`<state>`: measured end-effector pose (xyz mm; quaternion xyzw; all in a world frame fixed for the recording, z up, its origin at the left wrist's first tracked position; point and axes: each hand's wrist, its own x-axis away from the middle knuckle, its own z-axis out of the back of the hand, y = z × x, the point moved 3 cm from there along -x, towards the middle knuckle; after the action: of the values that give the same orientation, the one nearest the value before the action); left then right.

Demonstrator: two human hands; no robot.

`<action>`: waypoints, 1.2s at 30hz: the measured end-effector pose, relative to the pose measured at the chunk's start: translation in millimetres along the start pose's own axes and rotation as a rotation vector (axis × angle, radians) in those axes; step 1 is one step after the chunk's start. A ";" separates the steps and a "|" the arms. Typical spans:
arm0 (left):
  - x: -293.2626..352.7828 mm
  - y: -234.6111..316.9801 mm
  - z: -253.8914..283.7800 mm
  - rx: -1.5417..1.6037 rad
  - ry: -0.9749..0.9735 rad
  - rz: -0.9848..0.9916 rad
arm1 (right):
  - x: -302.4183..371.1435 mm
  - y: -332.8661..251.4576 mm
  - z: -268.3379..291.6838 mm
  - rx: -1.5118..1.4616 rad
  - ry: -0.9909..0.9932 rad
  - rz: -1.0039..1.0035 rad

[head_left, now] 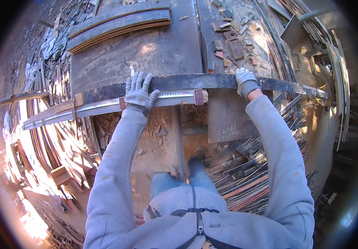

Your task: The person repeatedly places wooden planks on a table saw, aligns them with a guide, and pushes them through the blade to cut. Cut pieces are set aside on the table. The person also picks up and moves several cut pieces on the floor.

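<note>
dark plank (195,81) pt. hidden under l. hand (138,93)

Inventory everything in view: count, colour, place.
Long dark wooden board: one, blackish, across the middle
White measuring strip: one, white, board's near side
Flat tabletop panels: two, dark grey, beneath board
Stacked flat boards: several, grey, far left
Small wooden offcuts: many, brown, far right
Thin wooden strips: many, mixed, lower sides
Trouser legs: two, blue, low centre
Sleeves: two, grey, foreground
Left gloved fingers: five, grey, on board
Right gloved fingers: unclear, grey, on board

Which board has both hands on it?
The long dark board running crosswise under the left hand and right hand; the stacked boards lie farther away, untouched.
</note>
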<state>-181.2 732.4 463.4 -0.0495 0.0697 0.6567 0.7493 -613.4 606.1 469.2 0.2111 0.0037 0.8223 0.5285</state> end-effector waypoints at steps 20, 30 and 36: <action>-1.2 -6.9 -15.1 0.174 0.132 0.035 | 0.0 -0.9 -8.7 -0.024 0.059 -0.024; -10.1 6.5 13.2 0.245 0.044 0.107 | 123.3 31.5 -1.0 -0.184 0.092 0.176; 14.2 11.5 67.4 0.431 -0.318 0.105 | 208.4 38.6 84.8 -0.371 0.332 0.467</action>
<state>-188.1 758.9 527.7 0.2187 0.0916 0.6643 0.7089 -690.6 752.1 626.8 -0.0304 -0.1084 0.9309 0.3476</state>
